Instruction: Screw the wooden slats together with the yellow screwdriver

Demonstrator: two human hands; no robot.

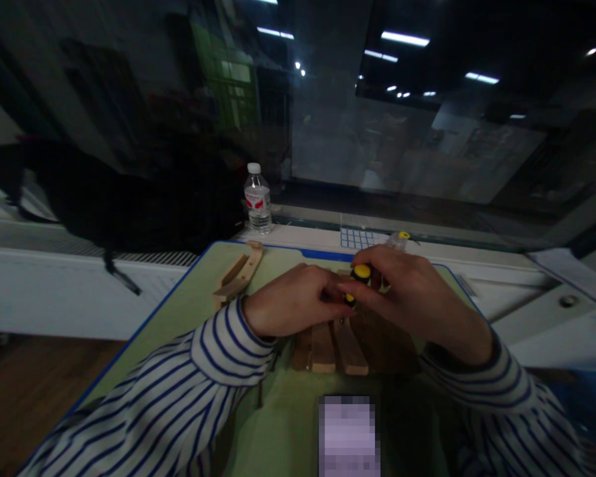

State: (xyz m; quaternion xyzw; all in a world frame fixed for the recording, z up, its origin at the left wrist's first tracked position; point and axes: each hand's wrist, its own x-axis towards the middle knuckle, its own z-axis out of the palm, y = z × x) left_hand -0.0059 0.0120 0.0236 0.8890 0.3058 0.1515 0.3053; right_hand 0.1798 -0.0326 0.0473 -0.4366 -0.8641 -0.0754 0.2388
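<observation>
A stubby screwdriver (361, 272) with a yellow and black handle stands roughly upright in my right hand (417, 295), its fingers wrapped round the handle. My left hand (295, 301) is closed just beside it, thumb and fingertips pinched together near the screwdriver's lower end. What those fingertips grip is hidden. Below both hands lie two wooden strips, a left strip (322, 354) and a slanting right strip (353, 358). They rest on a dark brown board (397, 348), and my hands cover their far ends.
A joined wooden frame piece (239, 277) lies at the table's far left. Near me is a phone (349, 437) with a blurred screen. A water bottle (258, 202) stands on the window sill (298, 236). Behind the green table (179, 331) a black bag (144, 205) sits at left.
</observation>
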